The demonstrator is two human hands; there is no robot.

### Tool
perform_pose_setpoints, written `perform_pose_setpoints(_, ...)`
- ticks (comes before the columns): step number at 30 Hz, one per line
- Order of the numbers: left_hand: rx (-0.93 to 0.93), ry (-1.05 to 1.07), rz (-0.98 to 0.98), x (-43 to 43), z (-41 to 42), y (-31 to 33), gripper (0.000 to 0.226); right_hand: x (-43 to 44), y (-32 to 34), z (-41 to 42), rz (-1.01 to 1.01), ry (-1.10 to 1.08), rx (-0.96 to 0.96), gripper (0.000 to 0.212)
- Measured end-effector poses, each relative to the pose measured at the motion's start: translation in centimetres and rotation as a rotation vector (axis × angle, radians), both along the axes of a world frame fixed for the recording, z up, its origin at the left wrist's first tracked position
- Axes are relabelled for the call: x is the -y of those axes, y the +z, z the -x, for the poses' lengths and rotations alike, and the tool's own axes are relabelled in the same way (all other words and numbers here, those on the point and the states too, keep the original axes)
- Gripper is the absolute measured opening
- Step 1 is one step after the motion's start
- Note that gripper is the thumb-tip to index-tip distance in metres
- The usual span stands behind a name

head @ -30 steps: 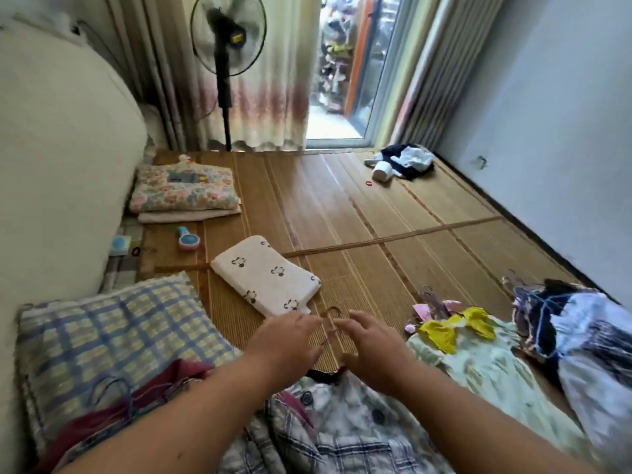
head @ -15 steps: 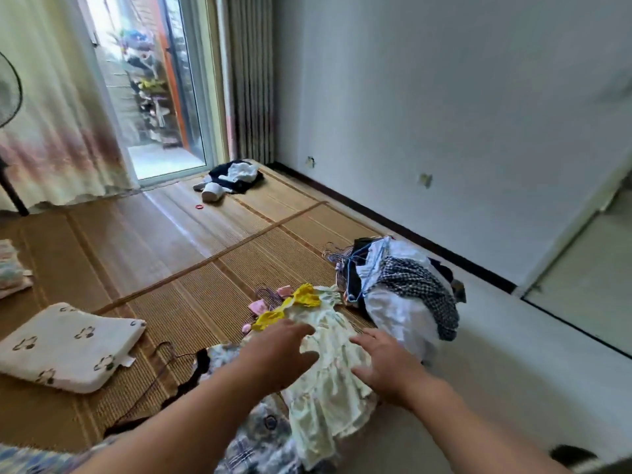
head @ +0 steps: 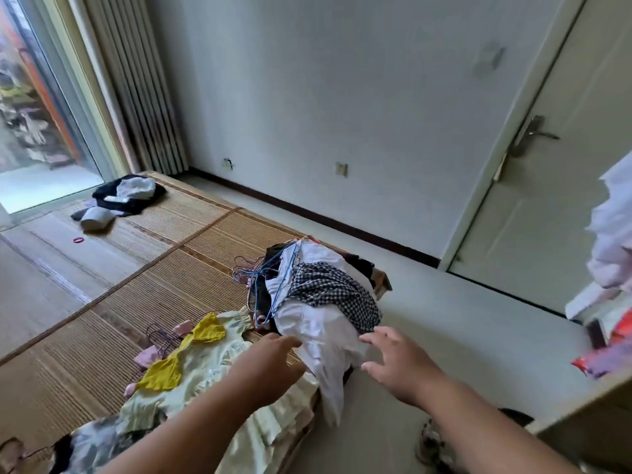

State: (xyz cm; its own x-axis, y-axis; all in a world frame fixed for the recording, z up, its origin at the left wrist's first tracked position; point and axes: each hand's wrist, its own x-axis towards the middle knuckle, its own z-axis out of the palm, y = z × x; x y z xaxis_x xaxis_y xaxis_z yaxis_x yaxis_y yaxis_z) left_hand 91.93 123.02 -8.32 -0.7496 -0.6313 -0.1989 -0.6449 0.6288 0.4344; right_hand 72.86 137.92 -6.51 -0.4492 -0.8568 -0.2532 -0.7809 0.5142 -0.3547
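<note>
A heap of clothes on hangers lies at the right edge of the bamboo mat (head: 143, 295): a white garment (head: 318, 323), a black-and-white checked one (head: 328, 289) and blue wire hangers (head: 270, 278). My left hand (head: 270, 364) reaches toward the heap's left side with fingers extended, over a pale yellow dress (head: 212, 381) with bright yellow bows. My right hand (head: 396, 364) is spread open at the heap's right side, fingertips touching the white garment. Neither hand holds anything.
A dark and white clothing pile (head: 126, 196) and a red hair tie (head: 78, 239) lie far back on the mat. A door (head: 547, 165) stands at the right, white cloth (head: 612, 241) hangs at the right edge, and a shoe (head: 434, 443) sits on the floor.
My view has swung right, from the pillows and fan to the wall and door. Both hands left the checked shirt's hanger, crossed the yellow dress and reached the hanger heap.
</note>
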Motion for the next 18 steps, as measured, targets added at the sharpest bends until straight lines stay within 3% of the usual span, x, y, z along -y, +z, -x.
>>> perform_pose_setpoints(8,0.058,0.05,-0.061,12.1,12.3,-4.0,0.05,13.3,-2.3,12.9,-0.042,0.048,0.019,0.054)
perform_pose_setpoints(18,0.055,0.246,-0.12,25.4,21.0,-5.4,0.045,30.6,-4.8,23.2,-0.128,0.243,0.091,0.054)
